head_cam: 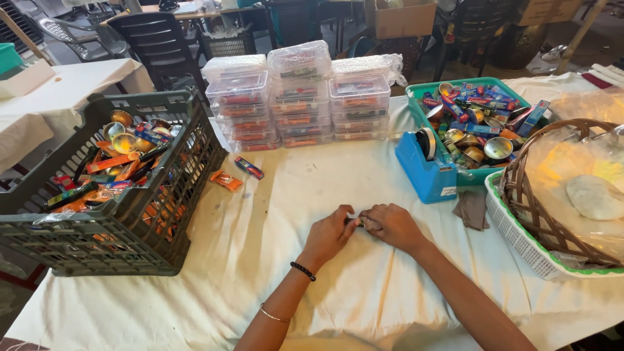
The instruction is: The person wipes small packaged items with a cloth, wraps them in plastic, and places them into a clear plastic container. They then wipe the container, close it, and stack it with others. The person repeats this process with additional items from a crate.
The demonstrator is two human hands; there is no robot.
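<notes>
Both hands rest together on the cream tablecloth (pixel 260 260) near the middle of the table, knuckles up, fingertips meeting. The left hand (pixel 333 229), with a dark bead bracelet and a thin bangle on its wrist, and the right hand (pixel 390 224) are pinched around a small pale object (pixel 357 222) between them; it is mostly hidden by the fingers, so I cannot tell what it is, perhaps a scrap of tape or wrapper. Just beyond the right hand stands a blue tape dispenser (pixel 426 170), touching a green tray (pixel 416 97) heaped with small round tins and coloured packets. At the far right, a brown wicker basket (pixel 530 208) sits inside a white tray with a green rim. Behind the hands, clear plastic boxes (pixel 299 97) are stacked in three columns. On the left, a grey plastic crate (pixel 162 214) holds orange packets and tins, and two loose packets (pixel 237 174) lie on the cloth just beside it.
</notes>
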